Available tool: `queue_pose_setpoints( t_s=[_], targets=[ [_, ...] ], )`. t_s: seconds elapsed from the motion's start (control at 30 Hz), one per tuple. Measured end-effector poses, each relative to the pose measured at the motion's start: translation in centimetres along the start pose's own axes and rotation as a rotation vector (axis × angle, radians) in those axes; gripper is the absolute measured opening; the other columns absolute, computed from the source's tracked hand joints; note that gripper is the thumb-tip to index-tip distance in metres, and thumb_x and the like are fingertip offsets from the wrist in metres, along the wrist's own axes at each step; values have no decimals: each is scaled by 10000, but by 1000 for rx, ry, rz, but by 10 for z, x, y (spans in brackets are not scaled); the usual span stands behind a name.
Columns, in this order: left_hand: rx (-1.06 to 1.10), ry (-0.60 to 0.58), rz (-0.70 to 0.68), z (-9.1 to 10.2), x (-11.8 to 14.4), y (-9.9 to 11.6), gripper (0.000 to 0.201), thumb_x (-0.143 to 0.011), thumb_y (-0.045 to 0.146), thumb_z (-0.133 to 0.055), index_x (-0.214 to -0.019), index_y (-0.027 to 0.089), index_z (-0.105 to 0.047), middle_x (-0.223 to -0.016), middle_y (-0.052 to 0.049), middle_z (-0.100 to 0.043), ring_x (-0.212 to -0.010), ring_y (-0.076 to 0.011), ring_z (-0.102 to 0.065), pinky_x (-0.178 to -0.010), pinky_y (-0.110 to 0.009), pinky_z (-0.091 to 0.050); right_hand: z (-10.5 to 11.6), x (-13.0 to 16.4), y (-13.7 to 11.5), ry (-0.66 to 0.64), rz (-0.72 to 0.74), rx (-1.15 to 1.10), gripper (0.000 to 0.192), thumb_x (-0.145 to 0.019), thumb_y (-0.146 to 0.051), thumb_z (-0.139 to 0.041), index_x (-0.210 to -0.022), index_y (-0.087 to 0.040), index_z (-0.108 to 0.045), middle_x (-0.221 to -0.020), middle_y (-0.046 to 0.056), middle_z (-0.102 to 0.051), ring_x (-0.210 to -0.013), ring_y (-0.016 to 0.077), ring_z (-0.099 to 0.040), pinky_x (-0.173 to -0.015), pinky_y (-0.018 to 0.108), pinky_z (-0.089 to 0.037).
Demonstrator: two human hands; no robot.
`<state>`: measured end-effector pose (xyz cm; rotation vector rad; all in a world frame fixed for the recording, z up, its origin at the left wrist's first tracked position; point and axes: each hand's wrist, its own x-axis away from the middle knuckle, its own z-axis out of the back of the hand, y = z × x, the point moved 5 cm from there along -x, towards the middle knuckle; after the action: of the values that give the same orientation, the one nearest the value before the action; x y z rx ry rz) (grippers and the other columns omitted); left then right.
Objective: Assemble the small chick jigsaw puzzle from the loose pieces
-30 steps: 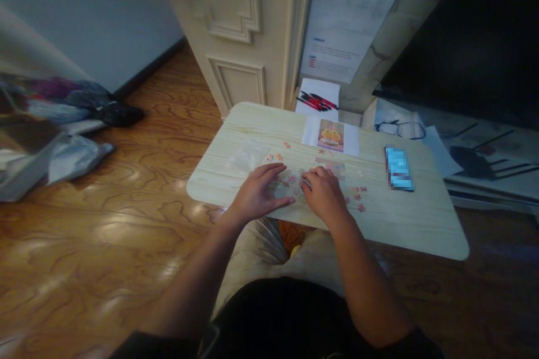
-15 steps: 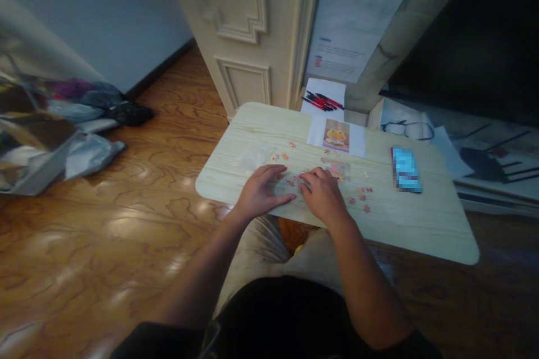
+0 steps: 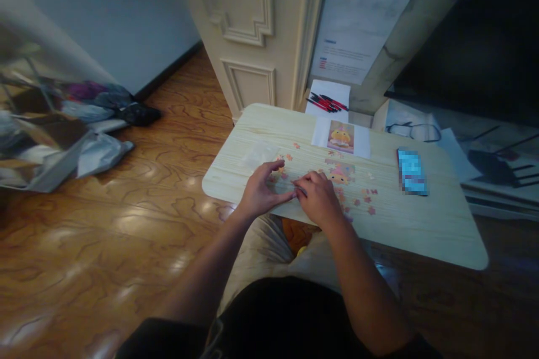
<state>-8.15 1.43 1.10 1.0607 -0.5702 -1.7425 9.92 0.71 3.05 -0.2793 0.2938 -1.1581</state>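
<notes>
Over the near edge of the table, my left hand (image 3: 260, 189) is open, thumb and fingers spread apart, its thumb tip close to my right fingertips. My right hand (image 3: 319, 197) is closed in a pinch on a small puzzle piece, mostly hidden by the fingers. Just beyond it lies a partly joined puzzle (image 3: 340, 171) with a yellow figure. Loose orange-pink pieces are scattered on both sides, among them one piece (image 3: 371, 211) at right and another (image 3: 289, 157) beyond my left hand. A printed reference picture (image 3: 341, 137) lies at the table's far edge.
The pale wooden table (image 3: 421, 230) also carries a clear plastic bag (image 3: 259, 154) at left and a phone (image 3: 411, 172) at right. Behind it, red and black pens (image 3: 327, 103) rest on paper, and glasses (image 3: 415, 131) lie farther right.
My right hand has drawn slightly nearer to me, its fingers now pinched together. My left thumb has come up to the right fingertips. The camera view has shifted slightly.
</notes>
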Motion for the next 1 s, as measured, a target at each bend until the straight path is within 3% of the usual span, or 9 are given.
queue_pose_setpoints(
  t_s=[0.2,0.47,0.63,0.73,0.9,1.0],
  targets=[
    [10,-1,10,-1,-1,3,875,-706,506,-902,-1440,232,-510,-1355,-119,-659,-1214,-271,-663,-1026,-444,-559,0,-4,-5,-2,18,18,178,-991,-247,-627,-1087,-239,-777,-1134,100,-650,-1121,277,-532,-999,411,-427],
    [71,39,24,7,4,3,1056,-686,560,-900,-1539,226,-375,-1415,-142,-614,-1236,-278,-637,-1046,-466,-542,-17,-40,-20,0,-71,84,238,-1043,-359,-550,-1071,-216,-738,-1122,121,-655,-1116,295,-544,-948,413,-431],
    [42,-6,-1,2,2,6,980,-704,548,-887,-1504,219,-428,-1376,-143,-636,-1223,-295,-643,-1067,-497,-526,-19,-43,-19,-25,-75,46,190,-1032,-239,-532,-1022,-228,-721,-1131,102,-664,-1117,278,-555,-918,392,-439],
    [17,-38,-12,-2,0,7,954,-711,559,-877,-1492,220,-448,-1372,-148,-637,-1216,-311,-650,-1053,-514,-535,-18,-42,-14,-18,-88,24,170,-1016,-236,-561,-1098,-225,-710,-1158,104,-663,-1137,277,-554,-950,394,-437],
    [-22,6,-7,2,2,5,901,-727,571,-859,-1461,218,-473,-1367,-140,-638,-1235,-316,-640,-1047,-506,-543,-17,-46,-18,-24,-59,-2,157,-983,-256,-608,-1088,-196,-707,-1166,122,-663,-1140,294,-563,-942,402,-452],
    [-29,27,-22,1,3,10,821,-769,544,-827,-1442,217,-489,-1349,-130,-645,-1219,-301,-639,-1043,-490,-541,-11,-42,-18,-3,-13,-104,151,-979,-202,-582,-1085,-196,-690,-1086,92,-699,-1057,255,-610,-922,368,-465]
  ],
)
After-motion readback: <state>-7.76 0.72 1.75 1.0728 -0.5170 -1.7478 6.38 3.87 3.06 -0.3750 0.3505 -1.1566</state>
